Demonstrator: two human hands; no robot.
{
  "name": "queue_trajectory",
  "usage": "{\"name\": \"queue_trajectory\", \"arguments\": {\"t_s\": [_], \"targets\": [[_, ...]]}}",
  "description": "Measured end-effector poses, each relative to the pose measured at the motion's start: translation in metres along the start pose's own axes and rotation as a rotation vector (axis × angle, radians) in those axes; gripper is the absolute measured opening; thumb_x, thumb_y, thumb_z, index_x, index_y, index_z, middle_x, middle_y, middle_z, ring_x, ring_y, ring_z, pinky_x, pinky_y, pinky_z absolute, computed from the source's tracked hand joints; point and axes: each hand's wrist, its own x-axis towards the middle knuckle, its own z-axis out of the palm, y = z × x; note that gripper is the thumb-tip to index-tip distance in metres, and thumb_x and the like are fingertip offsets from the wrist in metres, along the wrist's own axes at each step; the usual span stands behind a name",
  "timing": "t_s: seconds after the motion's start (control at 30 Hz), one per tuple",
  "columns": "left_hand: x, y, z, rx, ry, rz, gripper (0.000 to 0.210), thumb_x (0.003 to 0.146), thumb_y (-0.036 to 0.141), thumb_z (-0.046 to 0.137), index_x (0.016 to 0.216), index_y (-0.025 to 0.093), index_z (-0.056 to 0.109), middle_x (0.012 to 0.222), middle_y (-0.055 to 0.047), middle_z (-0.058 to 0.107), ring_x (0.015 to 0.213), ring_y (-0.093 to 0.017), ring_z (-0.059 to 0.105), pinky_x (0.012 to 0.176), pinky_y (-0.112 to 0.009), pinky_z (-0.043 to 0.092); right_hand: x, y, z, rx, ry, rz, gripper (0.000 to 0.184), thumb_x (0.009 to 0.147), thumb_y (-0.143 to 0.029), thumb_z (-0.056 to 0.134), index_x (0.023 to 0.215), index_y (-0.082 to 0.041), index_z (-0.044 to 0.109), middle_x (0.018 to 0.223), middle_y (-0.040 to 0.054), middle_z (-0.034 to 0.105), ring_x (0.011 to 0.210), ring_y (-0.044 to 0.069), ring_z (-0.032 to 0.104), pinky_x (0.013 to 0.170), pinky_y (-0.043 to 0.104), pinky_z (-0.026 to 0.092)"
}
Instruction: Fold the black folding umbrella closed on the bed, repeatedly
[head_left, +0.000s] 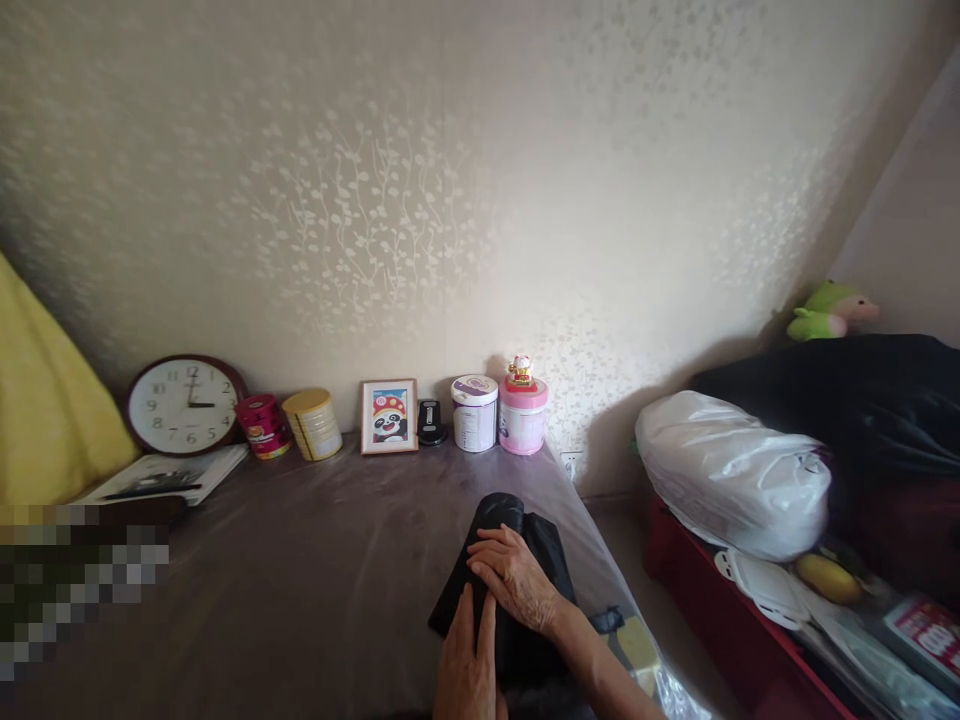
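A black folded piece of soft, slightly shiny fabric (551, 550), perhaps a garment, lies on the table (315, 590) near its right edge. My right hand (517, 578) rests flat on top of it, fingers stretched out and pointing left. Just below, my left hand (466, 650) points away from me, its straight fingers touching the fabric's left part. The fingertips of both hands are close together. The fabric's near end is partly hidden under my hands and right forearm.
Along the wall stand a round clock (187, 405), a red tin (262, 428), a yellow tin (313, 425), a framed panda picture (388, 418), and white (475, 420) and pink (523, 420) tubs. To the right, a white plastic bag (727, 470) sits on a red container (690, 560).
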Motion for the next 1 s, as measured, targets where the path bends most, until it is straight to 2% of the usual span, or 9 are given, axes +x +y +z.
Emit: {"name": "queue_trajectory", "arguments": {"t_s": [0.3,0.43,0.53,0.6,0.67,0.73,0.8,0.9,1.0], "targets": [[0.005,-0.004,0.003,-0.018,-0.095,-0.113,0.093,0.051,-0.002,0.040,0.138,0.009,0.012,0.149,-0.010,0.012,0.137,-0.022,0.014,0.111,-0.032,0.019,0.042,0.042,0.003,-0.163,0.030,0.098,0.029,0.091,-0.022,0.038,0.093,-0.025,0.067,0.104,0.0002,0.068,0.118,0.018,0.045,0.106,0.044,0.015],[0.005,-0.005,0.001,-0.048,-0.104,-0.077,0.096,0.049,0.000,0.042,0.139,0.008,0.009,0.150,-0.011,0.009,0.137,-0.024,0.014,0.111,-0.033,0.020,0.053,0.052,-0.002,-0.225,0.082,0.229,0.028,0.091,-0.023,0.038,0.100,-0.023,0.065,0.114,0.0033,0.064,0.118,0.019,0.047,0.103,0.040,0.027],[0.004,-0.005,0.000,-0.066,-0.107,-0.084,0.096,0.049,0.001,0.043,0.139,0.009,0.010,0.150,-0.010,0.010,0.137,-0.023,0.014,0.110,-0.034,0.020,0.048,0.046,-0.004,-0.266,0.214,0.304,0.029,0.090,-0.022,0.040,0.109,-0.019,0.061,0.118,0.0086,0.061,0.117,0.021,0.048,0.099,0.038,0.034],[0.004,-0.005,0.000,-0.067,-0.113,-0.087,0.096,0.049,0.002,0.044,0.139,0.008,0.011,0.150,-0.011,0.010,0.137,-0.024,0.014,0.110,-0.034,0.020,0.039,0.036,-0.001,-0.231,0.260,0.217,0.029,0.090,-0.023,0.039,0.109,-0.019,0.060,0.115,0.0091,0.062,0.117,0.020,0.048,0.099,0.038,0.035],[0.003,-0.005,0.000,-0.069,-0.105,-0.064,0.096,0.049,0.002,0.045,0.139,0.007,0.010,0.150,-0.012,0.010,0.137,-0.025,0.014,0.110,-0.035,0.020,0.027,0.027,0.003,-0.164,0.212,0.074,0.028,0.090,-0.024,0.040,0.105,-0.020,0.063,0.111,0.0071,0.064,0.116,0.019,0.049,0.101,0.039,0.033],[0.001,-0.004,-0.001,-0.066,-0.088,-0.032,0.095,0.052,0.002,0.045,0.139,0.006,0.007,0.150,-0.014,0.009,0.137,-0.026,0.013,0.110,-0.036,0.019,0.016,0.024,0.004,-0.130,0.168,0.032,0.028,0.089,-0.023,0.040,0.103,-0.020,0.064,0.112,0.0065,0.064,0.117,0.020,0.049,0.103,0.040,0.032],[-0.001,-0.004,-0.002,-0.067,-0.080,-0.027,0.092,0.055,0.002,0.044,0.139,0.005,0.005,0.150,-0.015,0.010,0.137,-0.026,0.014,0.110,-0.037,0.020,0.008,0.029,-0.001,-0.132,0.224,0.133,0.030,0.088,-0.023,0.039,0.105,-0.018,0.063,0.116,0.0080,0.062,0.116,0.020,0.050,0.102,0.039,0.034],[-0.004,-0.004,-0.005,-0.133,-0.071,-0.027,0.089,0.060,0.004,0.043,0.140,0.009,0.003,0.149,-0.015,0.012,0.137,-0.026,0.015,0.109,-0.038,0.023,-0.007,0.049,-0.016,-0.158,0.385,0.417,0.033,0.088,-0.024,0.034,0.108,-0.018,0.060,0.111,0.0094,0.064,0.107,0.020,0.056,0.095,0.035,0.040],[-0.005,-0.007,-0.006,-0.263,-0.034,-0.018,0.086,0.062,0.004,0.041,0.140,0.012,0.005,0.149,-0.012,0.016,0.136,-0.023,0.018,0.109,-0.034,0.024,-0.029,0.072,-0.032,-0.240,0.442,0.663,0.033,0.087,-0.028,0.035,0.103,-0.015,0.061,0.103,0.0115,0.066,0.098,0.021,0.061,0.088,0.033,0.043]]}}
